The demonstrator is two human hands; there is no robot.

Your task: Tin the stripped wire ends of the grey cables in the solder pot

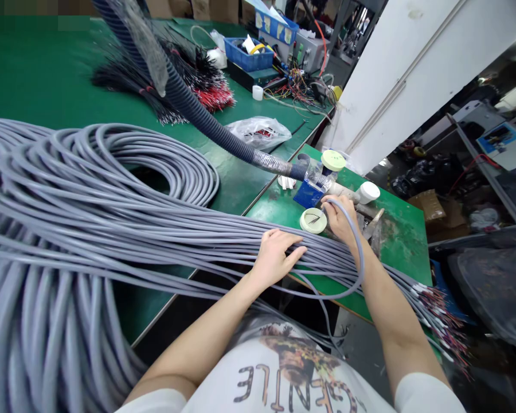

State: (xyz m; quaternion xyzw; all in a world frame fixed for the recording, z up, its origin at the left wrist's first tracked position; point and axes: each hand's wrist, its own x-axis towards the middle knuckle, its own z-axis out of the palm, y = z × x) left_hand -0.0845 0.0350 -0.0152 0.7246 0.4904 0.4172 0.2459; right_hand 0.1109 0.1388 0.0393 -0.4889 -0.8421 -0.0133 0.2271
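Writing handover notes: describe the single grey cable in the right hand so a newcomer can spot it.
At the small green-topped bench, a bundle of grey cables lies across, with the person's left hand on it. The right hand sits just past it, beside a round pale-green lid. The cable is the lone strand looping away from that hand, curving down and back while its neighbours run straight.

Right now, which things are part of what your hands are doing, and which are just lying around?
Part of it:
left hand resting on the gray cables
right hand holding a gray cable

Just lying around:
plastic bag
blue bin
cardboard box
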